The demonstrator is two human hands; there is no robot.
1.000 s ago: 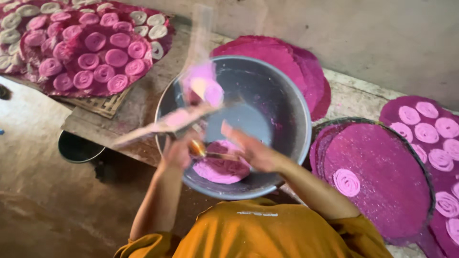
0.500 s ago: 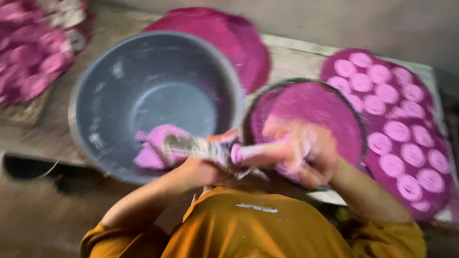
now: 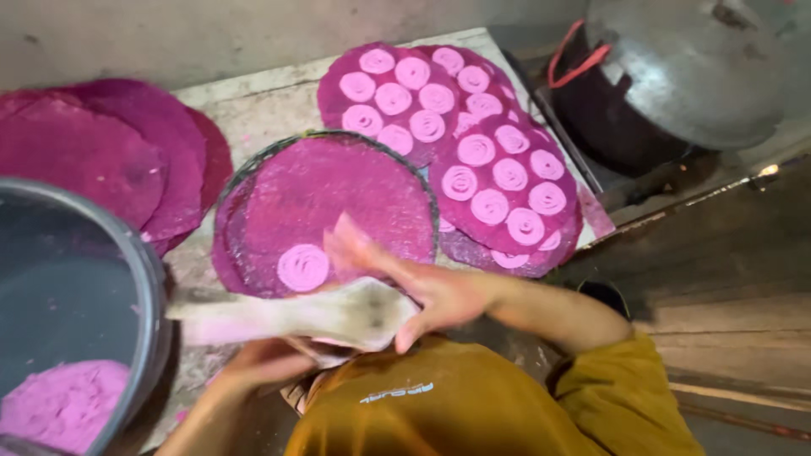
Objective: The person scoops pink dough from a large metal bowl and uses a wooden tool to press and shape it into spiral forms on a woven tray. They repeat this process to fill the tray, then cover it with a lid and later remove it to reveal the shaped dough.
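A whitish cloth piping bag (image 3: 287,314) lies across my lap edge, its narrow end pointing left toward the bowl. My right hand (image 3: 414,287) presses and grips the bag's thick end, fingers partly stretched over the tray. My left hand (image 3: 266,361) holds the bag from underneath. Just beyond them sits a round tray (image 3: 355,181) covered with magenta cloth, carrying one pink spiral (image 3: 302,267) near its front edge.
A grey metal bowl (image 3: 148,279) with pink dough (image 3: 59,405) stands at the left. Magenta trays with several pink spirals (image 3: 494,173) lie at the right, and empty magenta cloths (image 3: 93,156) at the back left. A large dark pot with a metal lid (image 3: 693,67) stands at the top right.
My view has swung right from the bowl to the trays. Both hands carried the bag from over the bowl to the front edge of the round tray.
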